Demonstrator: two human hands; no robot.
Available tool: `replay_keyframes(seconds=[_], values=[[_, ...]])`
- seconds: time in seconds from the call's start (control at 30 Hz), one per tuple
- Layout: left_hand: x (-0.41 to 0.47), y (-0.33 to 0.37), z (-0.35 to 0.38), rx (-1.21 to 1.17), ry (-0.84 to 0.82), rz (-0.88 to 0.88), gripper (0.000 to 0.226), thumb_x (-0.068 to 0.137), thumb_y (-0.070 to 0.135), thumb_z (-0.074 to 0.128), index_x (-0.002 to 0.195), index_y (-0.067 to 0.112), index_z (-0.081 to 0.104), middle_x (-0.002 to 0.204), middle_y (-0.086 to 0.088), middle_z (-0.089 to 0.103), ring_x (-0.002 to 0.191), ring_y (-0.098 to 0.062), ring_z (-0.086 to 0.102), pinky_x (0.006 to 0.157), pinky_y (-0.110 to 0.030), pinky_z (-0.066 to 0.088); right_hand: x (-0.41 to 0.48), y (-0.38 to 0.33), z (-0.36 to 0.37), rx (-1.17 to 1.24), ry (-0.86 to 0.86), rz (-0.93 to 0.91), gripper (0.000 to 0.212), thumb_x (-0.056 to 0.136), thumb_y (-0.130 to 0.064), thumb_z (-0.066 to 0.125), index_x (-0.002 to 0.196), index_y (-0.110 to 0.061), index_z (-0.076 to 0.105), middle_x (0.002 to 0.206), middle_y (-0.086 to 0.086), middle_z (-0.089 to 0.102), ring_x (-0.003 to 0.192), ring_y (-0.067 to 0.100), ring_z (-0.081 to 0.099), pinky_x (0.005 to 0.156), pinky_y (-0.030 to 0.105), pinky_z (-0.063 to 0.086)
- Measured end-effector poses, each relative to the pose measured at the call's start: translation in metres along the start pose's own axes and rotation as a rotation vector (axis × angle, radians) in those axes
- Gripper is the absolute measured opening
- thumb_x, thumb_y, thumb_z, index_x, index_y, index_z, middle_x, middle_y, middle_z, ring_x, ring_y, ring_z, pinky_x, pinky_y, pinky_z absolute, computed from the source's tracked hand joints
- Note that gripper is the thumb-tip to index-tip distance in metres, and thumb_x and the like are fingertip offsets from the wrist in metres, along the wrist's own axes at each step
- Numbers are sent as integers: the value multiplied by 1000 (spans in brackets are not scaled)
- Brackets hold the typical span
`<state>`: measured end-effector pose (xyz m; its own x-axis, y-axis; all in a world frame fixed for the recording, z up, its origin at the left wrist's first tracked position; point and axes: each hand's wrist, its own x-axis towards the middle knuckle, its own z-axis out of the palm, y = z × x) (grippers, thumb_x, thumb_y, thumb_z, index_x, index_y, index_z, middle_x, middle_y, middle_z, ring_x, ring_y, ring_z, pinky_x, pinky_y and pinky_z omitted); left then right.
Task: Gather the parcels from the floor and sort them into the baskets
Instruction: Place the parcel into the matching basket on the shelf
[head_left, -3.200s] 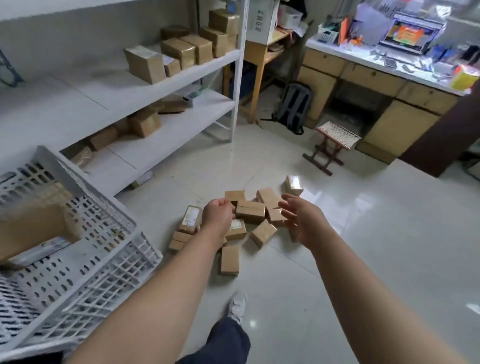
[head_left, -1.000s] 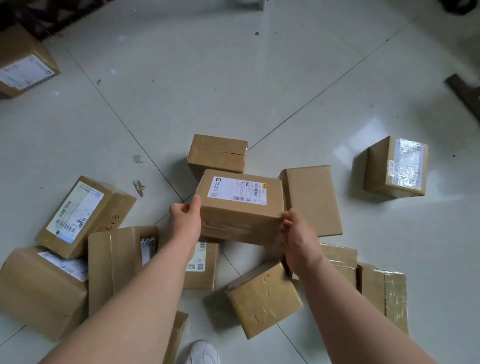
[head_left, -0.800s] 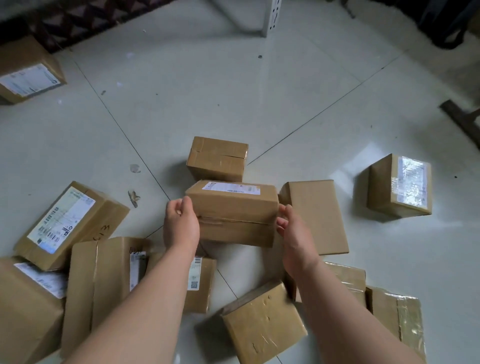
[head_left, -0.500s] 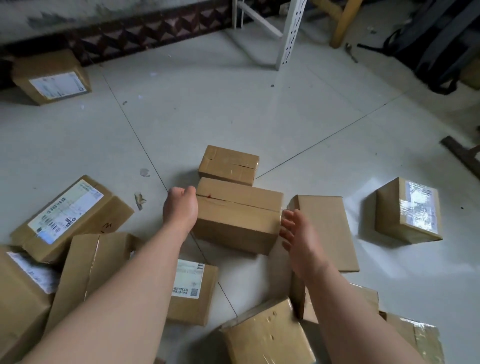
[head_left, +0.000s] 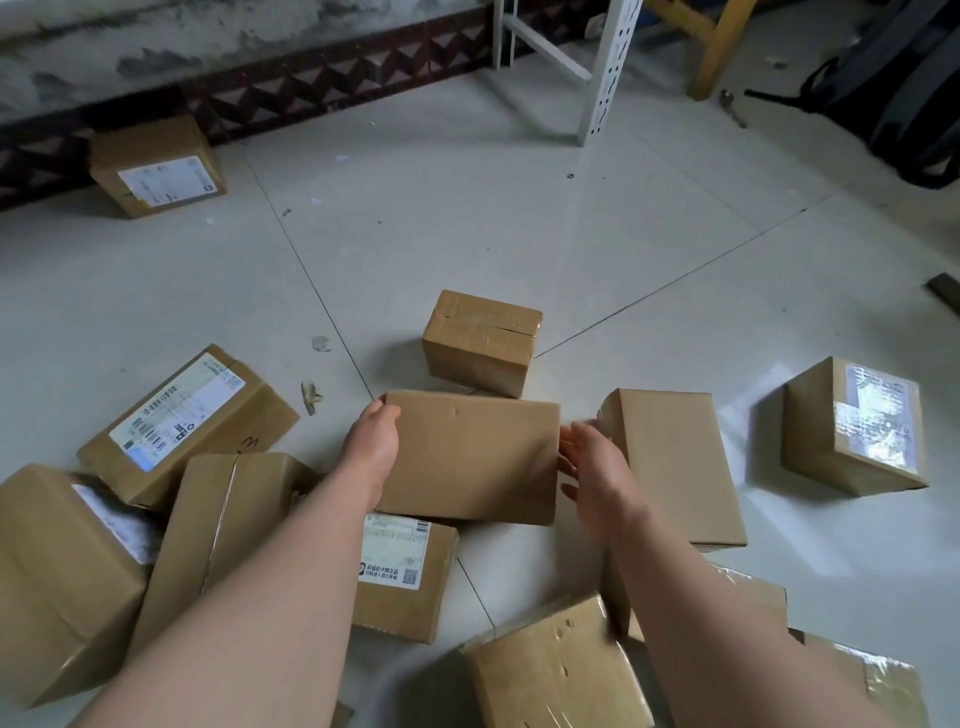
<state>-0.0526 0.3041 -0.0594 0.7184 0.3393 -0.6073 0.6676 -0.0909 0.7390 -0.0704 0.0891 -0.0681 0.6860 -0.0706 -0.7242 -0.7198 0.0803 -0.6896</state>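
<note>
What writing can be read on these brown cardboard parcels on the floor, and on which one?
Nothing reads clearly enough to quote.
QR-code label on the near-centre brown cardboard parcel: Chinese print, blurred.
Barcode label on the long left parcel: too small.
White label on the parcel by the wall: blurred.
Taped label on the far-right parcel: glare.

Parcel storeroom; labelled cartons (head_left: 483, 340) strewn on tiled floor (head_left: 467, 208) (metal shelving (head_left: 605, 67))

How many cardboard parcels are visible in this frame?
12 parcels: one by the wall, one gripped by the left hand with the right hand beside it, one behind that, two to its right, four lower left, three bottom right; arms may hide others.
</note>
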Motion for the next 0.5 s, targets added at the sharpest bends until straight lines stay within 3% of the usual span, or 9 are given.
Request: replay_keyframes(seconds=[0.13,0.23,0.33,0.4,0.43,0.5], values=[[7,0,4,17,-25,-30,32,101,30,35,125,19,53,120,-10,58,107,-28,54,89,-35,44,-1,1,-6,5,-14,20,34,101,-31,33,96,-23,65,102,-13,63,101,10,55,83,29,35],[13,-2,16,137,-16,-64,48,95,34,39,141,21,38,137,-13,49,121,-34,49,103,-44,41,1,1,-9,7,-59,62,42,99,-39,35,128,-20,59,132,-3,58,123,17,50,111,39,30],[9,2,33,366,71,-26,62,97,30,40,154,19,15,156,-13,24,138,-35,31,111,-47,31,4,-1,-19,63,-27,34,46,100,-33,39,140,-15,49,141,0,51,131,18,46,112,32,28],[0,9,44,525,158,136,58,97,27,41,151,17,22,156,-10,24,139,-32,28,112,-46,31,1,-9,-36,53,73,-92,40,101,-24,39,137,-13,52,138,1,54,126,17,50,110,31,33],[-4,14,50,528,212,259,51,97,25,43,147,16,33,151,-8,33,135,-29,34,107,-43,37,-1,-15,-46,39,154,-152,37,100,-18,38,132,-12,57,134,2,57,122,17,53,110,32,36],[-15,28,68,444,211,474,30,98,21,45,126,18,54,126,-2,56,112,-19,53,84,-28,48,-7,-24,-69,23,341,-211,36,99,-10,36,124,-12,62,124,1,61,114,17,56,104,32,41]])
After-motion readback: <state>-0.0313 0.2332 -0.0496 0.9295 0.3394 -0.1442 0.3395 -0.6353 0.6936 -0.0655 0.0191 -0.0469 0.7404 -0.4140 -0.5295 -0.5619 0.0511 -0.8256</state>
